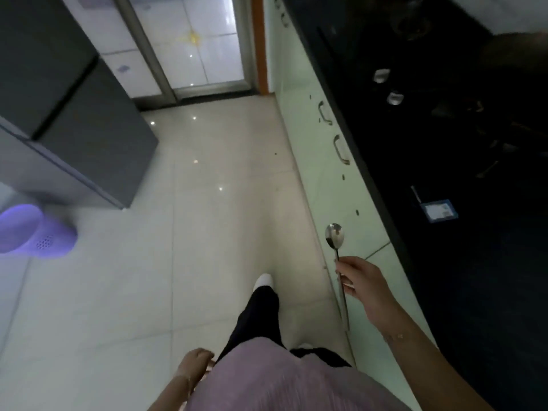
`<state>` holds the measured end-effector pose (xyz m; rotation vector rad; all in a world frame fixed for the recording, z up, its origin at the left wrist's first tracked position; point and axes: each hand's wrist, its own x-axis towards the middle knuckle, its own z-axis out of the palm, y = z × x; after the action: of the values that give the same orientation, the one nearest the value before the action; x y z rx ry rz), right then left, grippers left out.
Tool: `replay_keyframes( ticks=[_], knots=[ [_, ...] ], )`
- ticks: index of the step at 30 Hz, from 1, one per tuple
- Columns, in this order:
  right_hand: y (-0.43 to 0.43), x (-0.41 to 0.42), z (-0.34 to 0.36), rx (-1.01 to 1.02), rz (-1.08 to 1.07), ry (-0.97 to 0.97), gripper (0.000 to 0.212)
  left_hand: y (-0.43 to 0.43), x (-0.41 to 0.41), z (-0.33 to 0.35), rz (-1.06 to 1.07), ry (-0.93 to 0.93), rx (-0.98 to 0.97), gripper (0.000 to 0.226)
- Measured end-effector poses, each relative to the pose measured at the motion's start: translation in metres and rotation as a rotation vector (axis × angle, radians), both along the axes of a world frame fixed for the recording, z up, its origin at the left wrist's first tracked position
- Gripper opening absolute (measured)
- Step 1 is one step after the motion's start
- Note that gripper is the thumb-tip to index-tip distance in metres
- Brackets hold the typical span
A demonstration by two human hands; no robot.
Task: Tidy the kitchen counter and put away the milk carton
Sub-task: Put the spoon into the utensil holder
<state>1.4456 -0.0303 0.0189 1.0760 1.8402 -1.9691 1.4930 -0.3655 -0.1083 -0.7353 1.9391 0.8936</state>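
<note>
My right hand (360, 281) grips a long metal spoon (335, 236) by its handle, bowl pointing up, in front of the pale green cabinet doors (323, 179). My left hand (194, 364) hangs low by my hip with its fingers curled; whether it holds anything I cannot tell. The black kitchen counter (462, 262) runs along the right side. No milk carton is in view. A grey fridge (74, 114) stands at the left.
A blue-edged card (439, 211) lies on the counter, with two stove knobs (388, 87) and a dark hob further back. A purple bin or stool (35, 231) stands on the floor at left. Pale tiled floor (207, 203) leads to a doorway (201, 46).
</note>
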Motion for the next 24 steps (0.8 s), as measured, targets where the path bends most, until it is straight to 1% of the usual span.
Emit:
replay_keyframes(
  ticks=[1, 4, 5, 7, 8, 9, 10, 11, 13, 15, 19, 21, 24],
  knots=[
    [-0.005, -0.012, -0.005, 0.014, 0.036, -0.013, 0.008, -0.008, 0.002, -0.006, -0.035, -0.008, -0.033, 0.020],
    [-0.020, -0.050, -0.016, 0.014, 0.097, -0.048, 0.006, -0.019, -0.015, -0.014, -0.135, -0.080, -0.100, 0.009],
    [-0.025, -0.064, -0.019, 0.020, 0.114, -0.062, 0.007, -0.017, -0.028, -0.010, -0.163, -0.080, -0.101, 0.015],
    [-0.034, -0.097, -0.023, 0.034, 0.131, -0.090, 0.010, -0.015, -0.063, -0.007, -0.224, -0.108, -0.092, 0.047],
    [-0.038, -0.114, -0.023, 0.031, 0.131, -0.095, 0.010, -0.016, -0.086, -0.006, -0.240, -0.126, -0.070, 0.053],
    [-0.042, -0.133, -0.022, 0.031, 0.129, -0.094, 0.009, -0.019, -0.110, -0.008, -0.226, -0.135, -0.066, 0.045],
    [-0.045, -0.151, -0.022, 0.039, 0.129, -0.095, 0.007, -0.022, -0.134, -0.010, -0.222, -0.152, -0.070, 0.029],
    [-0.048, -0.169, -0.020, 0.052, 0.126, -0.099, 0.007, -0.025, -0.159, -0.012, -0.209, -0.149, -0.066, 0.018],
    [-0.057, -0.206, -0.017, 0.059, 0.104, -0.093, 0.007, -0.024, -0.209, -0.006, -0.171, -0.078, -0.025, 0.017],
    [-0.067, -0.247, -0.013, 0.055, 0.086, -0.070, 0.009, -0.016, -0.267, 0.010, -0.090, 0.018, 0.071, 0.016],
    [-0.079, -0.326, -0.004, 0.016, 0.073, -0.027, 0.010, -0.006, -0.370, 0.039, -0.026, 0.207, 0.194, 0.017],
    [-0.082, -0.366, -0.003, 0.009, 0.072, -0.012, 0.009, -0.003, -0.412, 0.044, 0.009, 0.244, 0.232, 0.017],
    [-0.083, -0.429, -0.007, 0.006, 0.080, 0.000, 0.007, -0.005, -0.463, 0.034, 0.042, 0.219, 0.239, 0.017]
  ],
)
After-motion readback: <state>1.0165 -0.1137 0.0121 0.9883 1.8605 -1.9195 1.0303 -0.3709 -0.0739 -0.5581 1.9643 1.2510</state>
